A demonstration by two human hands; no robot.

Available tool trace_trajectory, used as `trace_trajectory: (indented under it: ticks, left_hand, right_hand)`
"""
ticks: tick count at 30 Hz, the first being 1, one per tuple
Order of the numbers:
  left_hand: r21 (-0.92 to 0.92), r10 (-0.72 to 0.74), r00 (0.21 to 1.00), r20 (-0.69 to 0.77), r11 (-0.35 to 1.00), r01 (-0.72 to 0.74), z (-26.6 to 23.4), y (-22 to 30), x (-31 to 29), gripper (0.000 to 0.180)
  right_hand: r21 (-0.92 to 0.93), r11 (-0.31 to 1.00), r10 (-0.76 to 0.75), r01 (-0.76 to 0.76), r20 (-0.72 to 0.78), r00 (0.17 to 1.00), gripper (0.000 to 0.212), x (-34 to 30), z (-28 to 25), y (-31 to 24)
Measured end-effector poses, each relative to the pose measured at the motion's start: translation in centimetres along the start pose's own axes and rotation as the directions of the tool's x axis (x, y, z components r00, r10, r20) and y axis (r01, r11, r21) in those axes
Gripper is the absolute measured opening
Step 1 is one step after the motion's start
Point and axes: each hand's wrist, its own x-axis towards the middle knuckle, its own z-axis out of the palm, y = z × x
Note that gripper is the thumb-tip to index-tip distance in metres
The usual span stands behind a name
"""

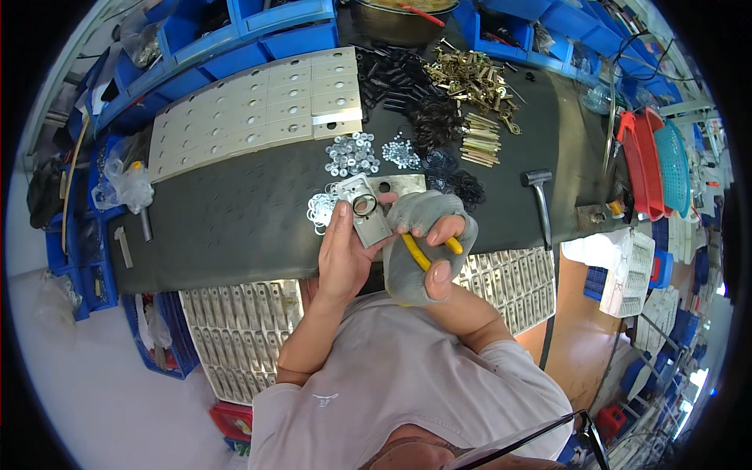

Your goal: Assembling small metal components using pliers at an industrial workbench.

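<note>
Metal housing [374,230], one: sitting in the left hand [345,258] above the dark bench [227,227], its ring-rimmed round opening facing up; the long axis is running away from the person, far end leaning left. The left hand is pinching it between thumb and fingers.
Yellow-handled tool [415,252], one, two handles showing: the gloved right hand [429,249] is curling around both and hiding the tool's head.
Metal plate [407,183], one: lying behind the housing, which is partly covering it.
White rings [320,210], one heap: lying just left of the housing.
Washers [352,154], one heap, and small silvery pieces [400,152], one heap: lying beyond.
Black pins [384,82], brass parts [474,78] and brass strips [480,141], one group each: spreading farther back.
Hammer [539,196], one: lying to the right, well apart, its head pointing away.
Teal basket [674,168], one: standing at far right.
</note>
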Motion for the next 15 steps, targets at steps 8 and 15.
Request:
trace_trajectory:
  ticks: [8, 15]
  left_hand:
    - [-0.005, -0.005, 0.999, -0.038, 1.0, 0.005, 0.3, -0.6, -0.1, 0.036]
    - [-0.021, 0.01, 1.0, -0.02, 1.0, -0.011, 0.9, -0.7, 0.0, 0.035]
  right_hand:
    - [-0.132, 0.983, -0.107, 0.129, 0.162, 0.981, 0.043, -0.5, -1.6, 1.0]
    - [-0.27, 0.952, -0.094, 0.142, 0.18, 0.979, 0.042, -0.5, -1.3, 0.1]
